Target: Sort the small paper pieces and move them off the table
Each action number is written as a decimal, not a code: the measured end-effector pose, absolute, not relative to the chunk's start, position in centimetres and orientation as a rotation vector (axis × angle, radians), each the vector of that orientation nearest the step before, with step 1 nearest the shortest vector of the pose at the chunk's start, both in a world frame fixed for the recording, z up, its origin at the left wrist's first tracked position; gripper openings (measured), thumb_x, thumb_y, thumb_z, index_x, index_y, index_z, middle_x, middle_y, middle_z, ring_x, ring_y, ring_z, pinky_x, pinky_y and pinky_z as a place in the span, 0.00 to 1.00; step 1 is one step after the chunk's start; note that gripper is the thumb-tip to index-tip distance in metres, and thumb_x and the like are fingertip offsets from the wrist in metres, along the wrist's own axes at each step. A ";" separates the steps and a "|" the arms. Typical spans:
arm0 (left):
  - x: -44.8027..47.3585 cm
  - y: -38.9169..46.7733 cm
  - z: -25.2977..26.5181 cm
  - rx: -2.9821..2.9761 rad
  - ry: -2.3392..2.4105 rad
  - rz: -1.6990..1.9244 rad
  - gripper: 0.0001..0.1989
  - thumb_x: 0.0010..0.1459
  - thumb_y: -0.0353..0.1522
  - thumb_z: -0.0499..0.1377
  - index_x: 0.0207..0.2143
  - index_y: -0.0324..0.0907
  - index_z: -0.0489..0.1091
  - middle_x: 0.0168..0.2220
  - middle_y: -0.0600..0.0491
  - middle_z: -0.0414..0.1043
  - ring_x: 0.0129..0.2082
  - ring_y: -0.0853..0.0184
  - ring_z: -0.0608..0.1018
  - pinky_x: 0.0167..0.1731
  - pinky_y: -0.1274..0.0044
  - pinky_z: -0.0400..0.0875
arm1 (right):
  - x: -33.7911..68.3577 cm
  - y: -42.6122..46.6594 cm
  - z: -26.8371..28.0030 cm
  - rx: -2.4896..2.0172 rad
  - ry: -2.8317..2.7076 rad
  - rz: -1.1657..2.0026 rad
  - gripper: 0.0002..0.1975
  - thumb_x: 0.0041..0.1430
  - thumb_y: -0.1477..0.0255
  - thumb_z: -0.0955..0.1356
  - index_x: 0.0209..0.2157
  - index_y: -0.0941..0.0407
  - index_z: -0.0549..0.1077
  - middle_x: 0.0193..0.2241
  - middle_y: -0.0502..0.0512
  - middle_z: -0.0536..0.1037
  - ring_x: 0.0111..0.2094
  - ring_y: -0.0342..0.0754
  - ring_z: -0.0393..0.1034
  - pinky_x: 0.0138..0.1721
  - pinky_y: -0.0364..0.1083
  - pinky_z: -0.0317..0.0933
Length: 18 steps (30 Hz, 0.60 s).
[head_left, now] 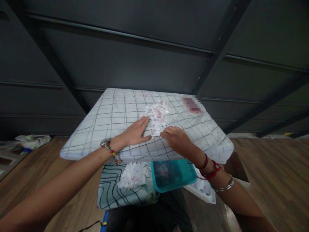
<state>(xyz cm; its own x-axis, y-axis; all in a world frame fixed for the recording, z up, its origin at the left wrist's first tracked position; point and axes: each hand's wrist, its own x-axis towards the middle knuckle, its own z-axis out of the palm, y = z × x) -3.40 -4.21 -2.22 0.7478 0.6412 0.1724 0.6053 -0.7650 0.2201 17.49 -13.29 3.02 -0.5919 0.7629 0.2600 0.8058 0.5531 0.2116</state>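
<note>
A loose pile of small white paper pieces [158, 111], some with pinkish marks, lies on a table covered with a white checked cloth [116, 109]. A narrower trail of pieces runs from it towards the table's near edge. My left hand [136, 131] rests flat at the trail's left side, fingers stretched out and thumb apart, fingertips against the papers. On the right side my right hand [175, 138] is closed, its curled fingers at the near end of the trail. Whatever it may hold is hidden behind the fingers.
Below the table edge, a second heap of paper pieces [134, 175] sits on a patterned cloth [108, 190]. Beside it are a teal plastic tub [190, 174] and a white box [209, 196] with papers inside. A blurred reddish item [192, 104] lies at the table's back right.
</note>
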 end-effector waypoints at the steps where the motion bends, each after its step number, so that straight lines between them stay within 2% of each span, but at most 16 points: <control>1: -3.4 -4.2 -2.3 2.797 1.000 0.355 0.44 0.55 0.51 0.46 0.62 0.32 0.33 0.63 0.41 0.34 0.62 0.55 0.42 0.58 0.69 0.44 | 17.7 -13.6 3.1 -1.335 -2.661 -0.454 0.11 0.59 0.80 0.58 0.29 0.58 0.69 0.26 0.53 0.69 0.29 0.44 0.58 0.30 0.45 0.47; 6: -3.4 -4.0 -2.3 2.803 1.021 0.328 0.44 0.55 0.52 0.46 0.62 0.33 0.32 0.63 0.41 0.33 0.62 0.55 0.43 0.58 0.68 0.44 | 18.3 -15.0 3.6 -1.281 -2.673 -0.390 0.11 0.57 0.81 0.59 0.29 0.58 0.70 0.26 0.52 0.69 0.29 0.44 0.58 0.30 0.45 0.48; 12: -3.3 -4.2 -2.1 2.816 1.058 0.296 0.44 0.54 0.51 0.46 0.61 0.29 0.34 0.63 0.38 0.36 0.62 0.55 0.43 0.58 0.69 0.44 | 17.1 -13.5 2.9 -1.363 -2.605 -0.479 0.10 0.59 0.79 0.59 0.31 0.58 0.70 0.27 0.53 0.69 0.30 0.45 0.59 0.31 0.45 0.49; 18: -3.3 -4.0 -2.4 2.821 1.041 0.309 0.45 0.54 0.52 0.46 0.61 0.30 0.34 0.63 0.39 0.34 0.62 0.55 0.43 0.58 0.69 0.44 | 17.8 -14.5 3.3 -1.312 -2.702 -0.372 0.09 0.57 0.80 0.60 0.29 0.57 0.70 0.27 0.52 0.70 0.29 0.44 0.59 0.30 0.44 0.50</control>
